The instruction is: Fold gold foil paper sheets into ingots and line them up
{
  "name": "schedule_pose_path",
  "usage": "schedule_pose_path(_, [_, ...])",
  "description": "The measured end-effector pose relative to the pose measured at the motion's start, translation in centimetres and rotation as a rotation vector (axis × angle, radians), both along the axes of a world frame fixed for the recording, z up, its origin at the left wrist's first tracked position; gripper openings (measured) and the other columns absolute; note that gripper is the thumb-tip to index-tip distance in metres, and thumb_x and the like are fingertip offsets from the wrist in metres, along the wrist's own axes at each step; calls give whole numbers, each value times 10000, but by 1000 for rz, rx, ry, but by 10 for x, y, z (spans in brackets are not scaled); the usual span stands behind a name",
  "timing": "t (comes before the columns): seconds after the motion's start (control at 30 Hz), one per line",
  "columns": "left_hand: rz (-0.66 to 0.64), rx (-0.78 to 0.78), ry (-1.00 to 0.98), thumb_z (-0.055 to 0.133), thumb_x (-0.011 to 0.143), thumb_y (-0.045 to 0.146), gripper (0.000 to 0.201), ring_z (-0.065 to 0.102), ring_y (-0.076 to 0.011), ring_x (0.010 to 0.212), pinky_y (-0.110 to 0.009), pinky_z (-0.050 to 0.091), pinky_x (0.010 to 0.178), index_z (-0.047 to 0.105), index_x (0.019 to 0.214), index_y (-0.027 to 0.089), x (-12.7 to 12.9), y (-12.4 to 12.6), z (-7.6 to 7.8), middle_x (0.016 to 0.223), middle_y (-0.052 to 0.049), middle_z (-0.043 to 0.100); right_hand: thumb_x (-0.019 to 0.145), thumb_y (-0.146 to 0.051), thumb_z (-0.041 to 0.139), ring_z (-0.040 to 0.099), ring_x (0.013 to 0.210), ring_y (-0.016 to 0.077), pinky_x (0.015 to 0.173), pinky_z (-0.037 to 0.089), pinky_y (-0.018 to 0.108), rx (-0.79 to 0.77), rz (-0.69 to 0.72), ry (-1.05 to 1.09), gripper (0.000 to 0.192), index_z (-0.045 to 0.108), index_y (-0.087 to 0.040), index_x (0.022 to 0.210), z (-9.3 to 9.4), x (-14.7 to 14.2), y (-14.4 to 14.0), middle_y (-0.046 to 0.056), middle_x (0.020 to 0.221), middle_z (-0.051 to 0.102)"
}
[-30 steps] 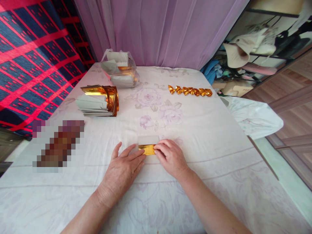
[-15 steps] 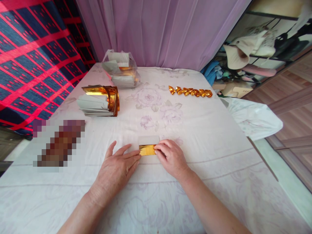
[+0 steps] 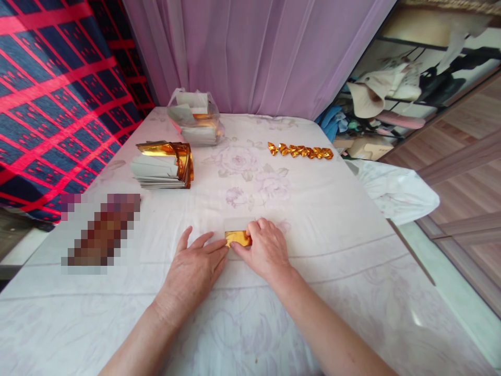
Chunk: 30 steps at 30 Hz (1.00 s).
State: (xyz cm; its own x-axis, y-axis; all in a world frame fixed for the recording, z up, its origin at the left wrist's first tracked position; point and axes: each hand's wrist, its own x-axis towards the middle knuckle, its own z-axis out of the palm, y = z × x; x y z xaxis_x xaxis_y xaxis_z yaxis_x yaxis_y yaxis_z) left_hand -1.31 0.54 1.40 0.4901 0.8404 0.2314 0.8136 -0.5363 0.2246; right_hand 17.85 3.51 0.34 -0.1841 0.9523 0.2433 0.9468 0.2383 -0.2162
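Note:
A small sheet of gold foil paper lies on the table in front of me, its near part gold and a pale strip showing along its far side. My left hand rests flat with fingers spread, its fingertips touching the paper's left end. My right hand is curled over the right end, with the thumb stretched along the near edge and the other fingers bent on top. Part of the paper's right end is hidden under those fingers.
A stack of gold-and-grey foil sheets stands at the left, with a clear plastic bag of more sheets behind it. Several folded gold foil pieces form a row at the back right. A blurred-out item lies left on the flowered tablecloth.
My right thumb has moved left along the paper's near edge, and the right fingers have curled further over its end. My left hand stays flat at the left end. The view has shifted slightly.

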Motion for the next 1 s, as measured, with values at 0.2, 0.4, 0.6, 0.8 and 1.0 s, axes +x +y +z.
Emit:
schedule_pose_path(0.2, [6,-18,10,530,931,258,212,631,-268,1148,-589,195,1140,708,1036,304,0,0,-1,1129,25,742,765,-446,756,563,782,222,686,433,339,12,52,74,280,593,-219,793,-5,9,0,42,812,569])
schedule_pose_path(0.4, [6,-30,7,505,943,285,227,633,-258,1134,-583,189,1150,718,1019,312,-1,2,-2,1129,27,744,795,-187,717,606,843,174,753,465,298,-50,220,255,111,632,-222,857,-15,37,7,8,867,612])
schedule_pose_path(0.6, [-2,-49,3,488,952,297,237,638,-256,1127,-600,221,1133,717,1010,317,-3,5,0,1128,23,744,811,-81,647,625,891,160,807,498,303,-20,369,335,183,661,-225,922,-20,57,11,19,952,637])
schedule_pose_path(0.8, [31,26,44,535,922,249,207,626,-304,1143,-633,248,1109,703,1042,253,10,-2,6,1160,-34,728,811,-90,652,628,888,172,803,504,310,17,358,348,160,676,-210,915,-25,56,11,33,944,642])
schedule_pose_path(1.0, [-123,17,84,458,983,362,389,470,-259,1348,-544,158,1183,560,1338,239,31,-3,-2,1405,-59,581,824,-115,660,625,896,180,819,498,317,26,356,368,125,680,-205,909,-25,55,11,38,937,643])
